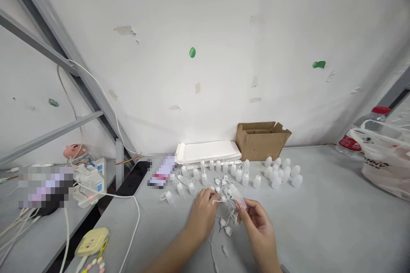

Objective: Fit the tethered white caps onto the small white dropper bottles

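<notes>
My right hand [258,219] is wrapped round a translucent plastic bottle [238,197], which tilts up to the left. To its left, my left hand [205,207] has its fingers pinched at a small white cap [223,199] with a loop. Loose white caps with loops [228,230] lie between and below the hands. Behind them stand several small white bottles with caps [204,178]. A cluster of small bottles [276,181] without visible looped caps is on the right.
An open cardboard box [263,147] and a stack of white envelopes [207,152] stand by the wall. A phone [163,170] lies left of them. A plastic bag [384,166], large bottle [348,141], yellow case [92,241], cables and power strip [101,179] sit toward the sides.
</notes>
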